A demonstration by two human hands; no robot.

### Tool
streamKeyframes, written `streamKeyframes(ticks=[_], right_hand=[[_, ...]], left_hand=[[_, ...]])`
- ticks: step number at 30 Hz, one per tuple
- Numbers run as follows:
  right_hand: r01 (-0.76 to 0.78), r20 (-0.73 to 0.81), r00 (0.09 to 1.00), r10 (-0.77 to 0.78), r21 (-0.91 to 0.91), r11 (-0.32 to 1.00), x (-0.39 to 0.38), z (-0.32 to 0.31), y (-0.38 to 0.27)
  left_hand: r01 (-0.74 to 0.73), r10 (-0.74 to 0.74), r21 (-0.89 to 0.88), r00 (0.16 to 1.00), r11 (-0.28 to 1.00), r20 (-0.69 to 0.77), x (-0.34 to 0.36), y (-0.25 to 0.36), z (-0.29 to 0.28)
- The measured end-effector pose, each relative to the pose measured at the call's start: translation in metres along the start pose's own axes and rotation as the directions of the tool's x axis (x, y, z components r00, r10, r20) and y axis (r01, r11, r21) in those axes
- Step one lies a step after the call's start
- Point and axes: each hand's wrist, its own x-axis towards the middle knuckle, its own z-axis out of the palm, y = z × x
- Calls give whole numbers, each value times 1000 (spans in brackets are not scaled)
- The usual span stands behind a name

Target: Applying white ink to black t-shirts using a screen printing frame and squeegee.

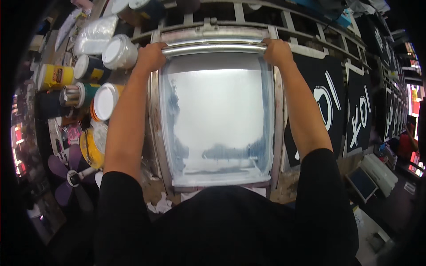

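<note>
My left hand (151, 56) is closed round the left end of a long silver metal bar (213, 48) at the far end of a screen printing frame (155, 115). My right hand (278, 54) grips the same bar at its right end. Below the bar, the screen (213, 111) is pale white, with blue-grey smears along both sides and across its near part. Black printed sheets (306, 75) with white markings lie just right of the frame, beside my right forearm.
Tubs (116, 53) and cans crowd the left, above a purple fan (57, 164). A slatted metal rack (239, 13) runs behind the frame. More printed sheets (359, 115) stand rightward; a person in red (404, 144) is at the far right. Crumpled white paper (157, 206) lies near my left elbow.
</note>
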Motion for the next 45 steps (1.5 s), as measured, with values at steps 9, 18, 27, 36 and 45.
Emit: streamKeyframes(ticks=[9, 18, 27, 36, 45], right_hand=[[38, 81, 995, -60, 257, 966, -350, 50, -34], [43, 266, 959, -98, 206, 978, -281, 17, -21], [1, 165, 986, -6, 30, 1000, 4, -2, 6], [130, -91, 989, -120, 115, 985, -65, 23, 5], [77, -4, 997, -78, 208, 975, -423, 66, -54]], left_hand=[[-123, 132, -102, 988, 987, 85, -330, 33, 59], [-87, 97, -79, 986, 993, 132, -286, 28, 23], [-70, 70, -1, 997, 998, -11, 5, -5, 8], [-44, 46, -55, 999, 998, 27, -57, 8, 20], [-161, 155, -74, 985, 984, -80, -411, 42, 89]])
